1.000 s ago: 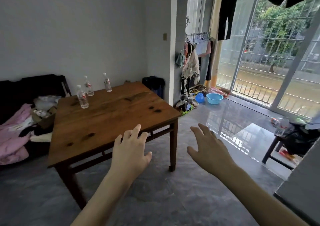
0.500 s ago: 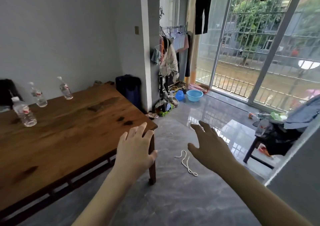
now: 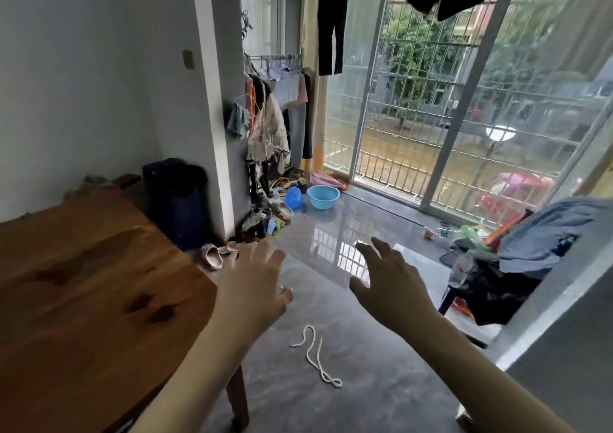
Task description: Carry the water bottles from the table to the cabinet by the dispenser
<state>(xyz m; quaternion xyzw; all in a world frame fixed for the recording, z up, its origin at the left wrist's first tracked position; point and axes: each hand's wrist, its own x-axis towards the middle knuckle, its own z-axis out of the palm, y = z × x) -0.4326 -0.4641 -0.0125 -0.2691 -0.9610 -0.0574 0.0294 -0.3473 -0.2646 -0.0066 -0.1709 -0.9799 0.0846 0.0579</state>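
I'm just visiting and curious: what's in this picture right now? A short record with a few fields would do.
Setting: room with grey glossy floor and barred glass doors
Left hand: held out, fingers straight, holding nothing
Right hand: held out, fingers spread, holding nothing
Brown wooden table: at left, no bottles on the part in view
White cord: lying on the floor below the hands
Light blue plastic basin: on the floor near the doors
Clear water bottle: upright beside the dark heap at right
Task progress: nothing being carried
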